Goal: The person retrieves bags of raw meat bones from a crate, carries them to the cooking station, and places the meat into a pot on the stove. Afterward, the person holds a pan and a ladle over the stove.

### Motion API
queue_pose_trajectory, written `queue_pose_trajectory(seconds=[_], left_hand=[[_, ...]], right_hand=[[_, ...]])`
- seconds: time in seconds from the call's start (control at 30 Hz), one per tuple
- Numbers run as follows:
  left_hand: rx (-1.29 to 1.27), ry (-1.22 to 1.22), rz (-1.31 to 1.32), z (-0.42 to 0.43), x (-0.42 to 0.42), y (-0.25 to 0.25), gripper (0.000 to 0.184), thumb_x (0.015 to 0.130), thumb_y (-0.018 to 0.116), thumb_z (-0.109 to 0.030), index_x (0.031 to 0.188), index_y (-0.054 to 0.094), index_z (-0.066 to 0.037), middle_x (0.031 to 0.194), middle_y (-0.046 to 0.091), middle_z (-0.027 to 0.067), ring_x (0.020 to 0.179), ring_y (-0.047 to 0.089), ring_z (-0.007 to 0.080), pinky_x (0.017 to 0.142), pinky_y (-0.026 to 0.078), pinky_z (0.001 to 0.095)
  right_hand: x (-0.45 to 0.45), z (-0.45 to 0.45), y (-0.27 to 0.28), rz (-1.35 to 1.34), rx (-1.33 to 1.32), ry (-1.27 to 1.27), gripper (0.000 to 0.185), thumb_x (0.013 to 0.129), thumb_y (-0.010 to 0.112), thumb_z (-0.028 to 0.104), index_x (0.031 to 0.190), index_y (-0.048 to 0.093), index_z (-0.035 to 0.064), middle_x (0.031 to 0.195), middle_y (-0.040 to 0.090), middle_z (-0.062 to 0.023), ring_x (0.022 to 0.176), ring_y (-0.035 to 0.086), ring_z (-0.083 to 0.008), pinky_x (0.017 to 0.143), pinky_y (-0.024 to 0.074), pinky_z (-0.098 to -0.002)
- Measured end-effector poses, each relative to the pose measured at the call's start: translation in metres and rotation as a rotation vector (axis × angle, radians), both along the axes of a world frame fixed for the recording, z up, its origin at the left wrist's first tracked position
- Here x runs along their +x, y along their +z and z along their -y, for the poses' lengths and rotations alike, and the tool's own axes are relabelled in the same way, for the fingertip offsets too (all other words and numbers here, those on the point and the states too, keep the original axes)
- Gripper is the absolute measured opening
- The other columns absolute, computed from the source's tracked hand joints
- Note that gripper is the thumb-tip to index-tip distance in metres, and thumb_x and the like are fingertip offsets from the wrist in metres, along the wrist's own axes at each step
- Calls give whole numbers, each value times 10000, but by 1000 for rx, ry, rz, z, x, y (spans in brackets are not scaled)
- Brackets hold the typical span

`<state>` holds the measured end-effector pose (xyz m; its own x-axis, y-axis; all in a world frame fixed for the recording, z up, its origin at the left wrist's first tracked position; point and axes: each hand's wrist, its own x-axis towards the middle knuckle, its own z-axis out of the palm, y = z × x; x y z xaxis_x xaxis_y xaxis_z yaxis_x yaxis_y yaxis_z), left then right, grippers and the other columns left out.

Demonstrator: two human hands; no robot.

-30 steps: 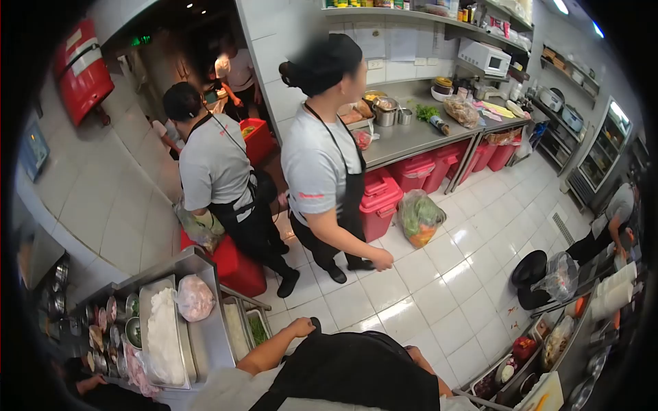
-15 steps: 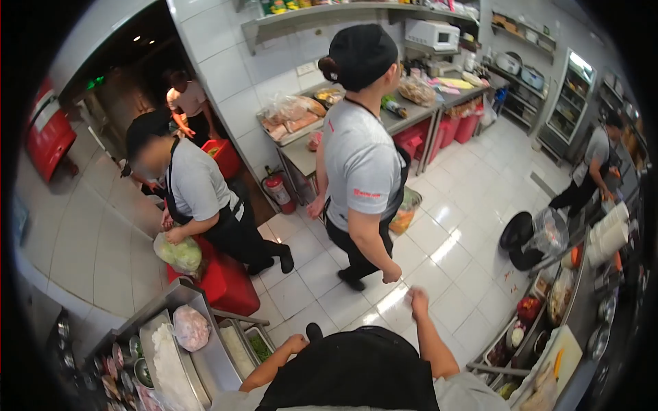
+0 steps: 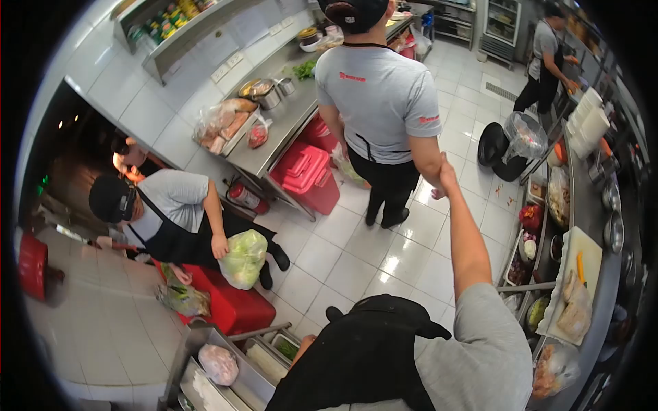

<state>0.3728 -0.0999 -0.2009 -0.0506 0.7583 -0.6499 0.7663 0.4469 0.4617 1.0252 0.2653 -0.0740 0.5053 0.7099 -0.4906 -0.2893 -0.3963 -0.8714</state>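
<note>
My right arm is stretched forward, and my right hand [image 3: 447, 177] is closed round the forearm of a co-worker [image 3: 384, 96] in a grey shirt, whose back is turned. Only a sliver of my left hand [image 3: 306, 341] shows at the left edge of my black apron [image 3: 363, 342], its fingers hidden. It is nearest to the metal trays of chopped greens [image 3: 284, 348]. At the left, another co-worker [image 3: 171, 212] bends over a red bin [image 3: 240, 301] and holds a bag of green vegetables [image 3: 244, 259].
A steel counter [image 3: 295, 116] with bagged meat [image 3: 226, 127] runs behind the first co-worker. Below it stands a lidded red bin [image 3: 306, 175]. At the right are a counter with a cutting board [image 3: 572, 288] and black containers [image 3: 491, 145]. A further person [image 3: 545, 58] works beyond.
My right hand has reached forward and taken hold of the co-worker's forearm. That co-worker has turned and stepped away. The left co-worker has lifted the vegetable bag. The view has swung.
</note>
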Motion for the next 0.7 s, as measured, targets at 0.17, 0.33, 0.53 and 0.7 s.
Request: queue_pose_trajectory(seconds=[0.17, 0.33, 0.53, 0.7], left_hand=[[-39, -24, -15, -9, -5, 4, 425, 806, 623, -398, 940, 677, 2, 947, 668, 249, 957, 640, 376, 823, 501, 439], [-59, -57, -26, -27, 0, 6, 427, 807, 620, -401, 942, 679, 0, 950, 668, 249, 959, 639, 378, 824, 501, 441], [-64, -90, -32, -50, 8, 5, 430, 807, 617, -405, 946, 680, -3, 954, 668, 248, 962, 638, 380, 826, 500, 443], [-74, -87, -33, -53, 13, 1, 433, 807, 614, -409, 949, 681, -5, 958, 667, 248, 963, 637, 382, 828, 500, 445]], right_hand=[[61, 6, 37, 688, 288, 118, 678, 910, 418, 609, 1235, 558, 30, 1196, 587, -214, 1080, 563, -350, 941, 417, -384], [66, -12, 36, 1207, 242, 59, 612, 849, 592, 454, 1252, 528, -2, 1240, 559, -234, 1185, 505, -368, 1001, 390, -423], [58, -15, 0, 779, -21, 443, 434, 763, 643, 416, 961, 679, 31, 901, 681, -191, 850, 659, -318, 764, 512, -417], [19, 21, -105, 313, -206, 508, 281, 781, 701, 317, 849, 648, 49, 735, 628, -55, 626, 613, -184, 543, 488, -366]])
